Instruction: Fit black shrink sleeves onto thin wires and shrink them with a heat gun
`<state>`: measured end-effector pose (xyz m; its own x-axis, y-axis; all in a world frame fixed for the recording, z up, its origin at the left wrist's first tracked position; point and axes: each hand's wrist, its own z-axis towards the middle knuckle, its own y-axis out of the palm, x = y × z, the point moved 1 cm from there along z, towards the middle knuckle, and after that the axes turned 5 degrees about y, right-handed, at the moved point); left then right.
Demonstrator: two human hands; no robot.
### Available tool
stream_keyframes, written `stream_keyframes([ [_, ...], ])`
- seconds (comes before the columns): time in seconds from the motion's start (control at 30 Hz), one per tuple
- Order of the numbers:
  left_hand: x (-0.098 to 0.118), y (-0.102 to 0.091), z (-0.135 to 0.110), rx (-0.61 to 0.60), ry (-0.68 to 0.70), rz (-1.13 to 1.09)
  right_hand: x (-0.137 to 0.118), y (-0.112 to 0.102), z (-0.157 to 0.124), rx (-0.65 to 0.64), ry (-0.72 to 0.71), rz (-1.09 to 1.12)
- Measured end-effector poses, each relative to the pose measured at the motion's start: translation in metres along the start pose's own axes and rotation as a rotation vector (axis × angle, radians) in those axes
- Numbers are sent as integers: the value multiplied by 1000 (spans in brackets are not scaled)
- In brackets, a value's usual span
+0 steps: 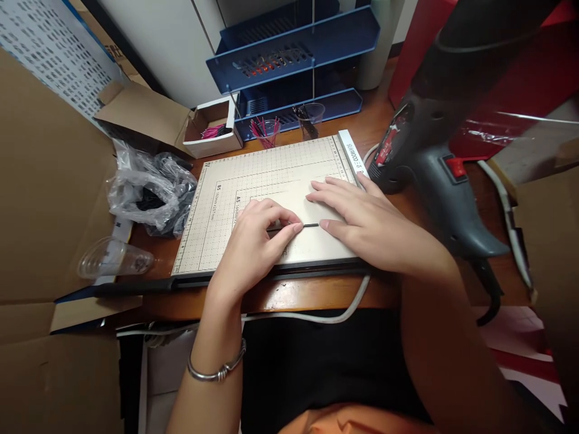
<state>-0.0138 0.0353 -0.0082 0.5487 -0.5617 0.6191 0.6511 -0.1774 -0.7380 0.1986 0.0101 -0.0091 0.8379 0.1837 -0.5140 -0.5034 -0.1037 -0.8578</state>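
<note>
My left hand (pixel 260 238) pinches a thin black tube (pixel 311 225) between thumb and fingertips; a short end of it sticks out to the right, and the rest is mostly hidden under the hand. Beside that end, my right hand (pixel 362 223) lies with its fingers spread over the board, the thumb tip close to the tube's end. Both hands rest on a cream paper cutter board (pixel 208 217) printed with grid lines and paper sizes. Along the board's near edge runs a black cutter arm (pixel 136 287), its handle out at the left.
A heat gun (pixel 434 138) stands on the right. At the back are a cup of pink wires (pixel 266 135), a cup of dark pieces (pixel 310 120), a white box (pixel 212 135) and a blue rack (pixel 298 54). Plastic bags (pixel 149 187) and a clear cup (pixel 113 258) lie left.
</note>
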Motion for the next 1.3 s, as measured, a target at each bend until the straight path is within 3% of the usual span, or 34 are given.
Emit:
stream_keyframes([
  [0.5, 0, 0, 1, -25, 5, 13, -3, -3, 1, -54, 24, -14],
  [1.17, 0, -1, 2, 4, -18, -42, -4, -4, 1, -17, -11, 7],
  [1.3, 0, -3, 2, 50, -40, -91, -4, -7, -1, 12, 4, 99],
])
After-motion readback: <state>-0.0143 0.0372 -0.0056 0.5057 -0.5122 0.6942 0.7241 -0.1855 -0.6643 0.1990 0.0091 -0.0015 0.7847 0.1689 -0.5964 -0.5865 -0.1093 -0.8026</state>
